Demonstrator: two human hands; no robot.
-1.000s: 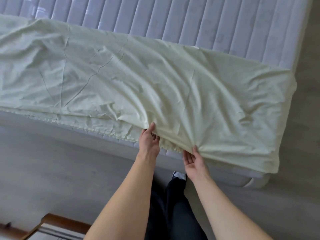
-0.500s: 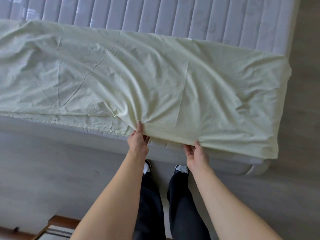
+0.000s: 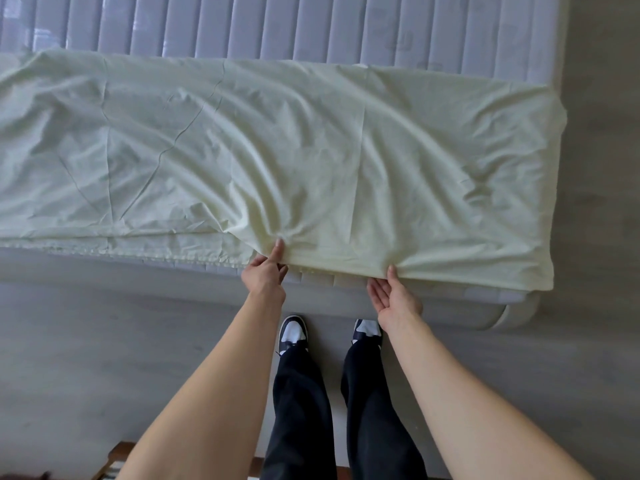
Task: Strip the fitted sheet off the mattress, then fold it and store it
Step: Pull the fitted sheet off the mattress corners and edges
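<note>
A pale yellow fitted sheet (image 3: pixel 277 147) lies folded lengthwise along the near side of the bare, quilted grey mattress (image 3: pixel 311 26). Its elastic hem shows as a gathered strip at the near left edge. My left hand (image 3: pixel 265 273) pinches the top layer's near edge between thumb and fingers. To its right, my right hand (image 3: pixel 393 296) holds the same edge, thumb on top and palm turned up beneath the cloth. The cloth puckers at both grips. The sheet's right end hangs slightly over the mattress corner.
Grey wood-look floor (image 3: pixel 86 341) runs in front of the bed and along its right side. My legs in dark trousers and black-and-white shoes (image 3: pixel 294 332) stand close to the bed base (image 3: pixel 467 313). A brown wooden frame (image 3: pixel 116 462) sits at the bottom left.
The sheet's near edge has been drawn toward me and flattened, with fewer wrinkles on the right half. Both hands kept their grip and spread a little further apart. I stepped back slightly.
</note>
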